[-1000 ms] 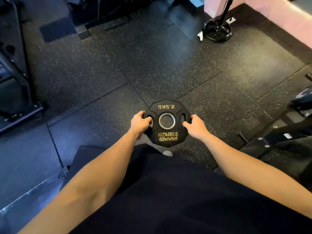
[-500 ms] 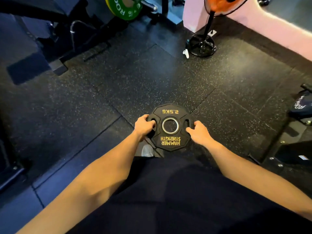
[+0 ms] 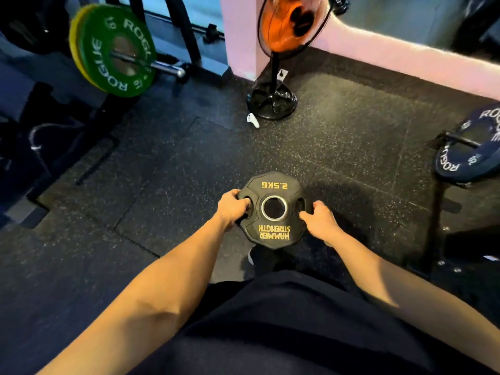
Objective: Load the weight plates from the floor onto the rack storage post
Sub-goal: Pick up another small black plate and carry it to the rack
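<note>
Weight plate: we hold a black plate point(image 3: 273, 209) lettered "2.5KG" and "HAMMER STRENGTH" in gold, at the centre of the frame, face up toward us and above the floor, with the lettering upside down from our view.
Left hand: our left hand point(image 3: 232, 208) is clamped on the plate's left edge, fingers curled into the left grip slot.
Right hand: our right hand point(image 3: 320, 221) grips the plate's right edge at the right slot, fingers curled under where we cannot see them.
Floor: dark speckled rubber tiles point(image 3: 167, 185) fill the middle of the frame, with seams running diagonally.
Green plate: at the upper left a green plate point(image 3: 116, 50) marked "ROGUE" sits on a steel bar sleeve point(image 3: 162, 67), with a yellow plate point(image 3: 74, 47) just behind it.
Fan: at the top centre an orange-bladed fan point(image 3: 292, 23) stands on a round black base point(image 3: 272, 101) beside a pink wall point(image 3: 405, 58).
White object: a small white item point(image 3: 252, 120) lies on the floor just left of the fan base; we cannot tell what it is.
Blue plate: at the right edge a dark blue "ROGUE" plate point(image 3: 470, 147) sits on a post point(image 3: 460, 139).
Clothing: our dark garment point(image 3: 284, 334) fills the lower centre of the frame.
</note>
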The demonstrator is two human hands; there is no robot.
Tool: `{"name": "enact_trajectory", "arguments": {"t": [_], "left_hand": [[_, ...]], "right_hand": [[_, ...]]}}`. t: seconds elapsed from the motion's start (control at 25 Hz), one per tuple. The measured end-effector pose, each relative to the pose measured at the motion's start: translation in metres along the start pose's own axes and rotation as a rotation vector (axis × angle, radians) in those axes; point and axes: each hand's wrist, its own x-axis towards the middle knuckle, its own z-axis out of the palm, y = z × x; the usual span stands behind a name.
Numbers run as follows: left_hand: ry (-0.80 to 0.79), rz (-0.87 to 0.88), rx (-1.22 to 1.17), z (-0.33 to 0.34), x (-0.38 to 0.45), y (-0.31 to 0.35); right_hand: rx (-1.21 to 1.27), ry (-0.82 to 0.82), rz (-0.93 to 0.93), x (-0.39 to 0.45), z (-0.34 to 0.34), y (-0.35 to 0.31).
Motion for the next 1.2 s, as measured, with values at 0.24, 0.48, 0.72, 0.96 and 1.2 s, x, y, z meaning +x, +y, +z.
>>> {"name": "enact_trajectory", "arguments": {"t": [0.24,0.48,0.72,0.96,1.2], "left_hand": [[-0.062,0.064,0.010,0.012,0.117,0.139],[-0.111,0.066,0.017,0.028,0.222,0.242],[-0.186,0.151,0.275,0.059,0.361,0.346],[-0.272,0.219,0.373,0.096,0.477,0.485],[-0.397,0.266,0.420,0.163,0.554,0.592]], "right_hand": [[0.047,0.062,-0.005,0.126,-0.075,-0.088],[0.091,0.130,0.020,0.231,-0.127,-0.148],[0.152,0.157,0.088,0.357,-0.174,-0.205],[0.234,0.282,0.240,0.472,-0.240,-0.269],[0.354,0.320,0.320,0.566,-0.313,-0.286]]}}
